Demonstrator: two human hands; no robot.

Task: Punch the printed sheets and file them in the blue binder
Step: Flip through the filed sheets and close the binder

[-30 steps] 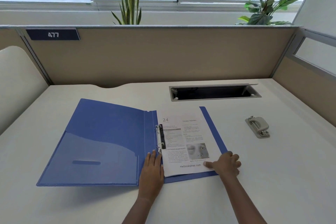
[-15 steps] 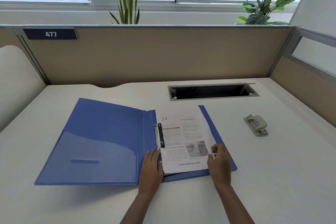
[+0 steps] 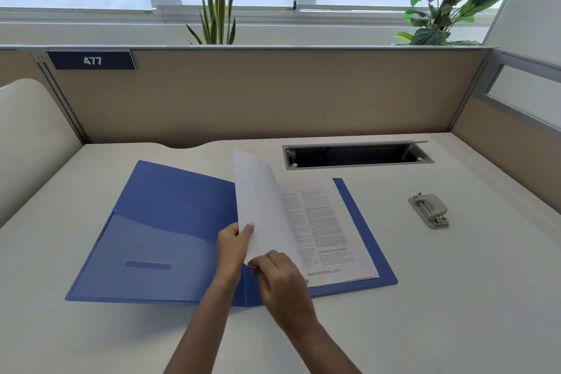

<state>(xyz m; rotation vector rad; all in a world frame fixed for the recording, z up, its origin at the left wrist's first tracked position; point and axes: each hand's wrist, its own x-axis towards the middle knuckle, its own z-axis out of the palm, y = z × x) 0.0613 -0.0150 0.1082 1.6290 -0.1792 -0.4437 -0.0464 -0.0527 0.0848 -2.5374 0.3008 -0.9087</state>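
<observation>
The blue binder (image 3: 158,231) lies open on the white desk, its inside pocket on the left half. Printed sheets (image 3: 324,231) rest on its right half. The top sheet (image 3: 261,206) stands lifted and curled over the spine, blank side toward me, hiding the rings. My left hand (image 3: 233,247) grips this sheet's lower left edge with the thumb on the paper. My right hand (image 3: 280,278) pinches the same sheet at its bottom corner. A grey hole punch (image 3: 428,210) sits on the desk to the right, apart from both hands.
A beige partition (image 3: 273,94) with a "477" label (image 3: 91,60) closes the desk's far side. An open cable slot (image 3: 358,155) is sunk into the desk behind the binder. Two plants stand on the sill beyond.
The top printed sheet, flat a second ago, is now lifted and turned leftward over the spine. My right hand moved from the sheet's right corner to the middle; my left hand took its edge.
</observation>
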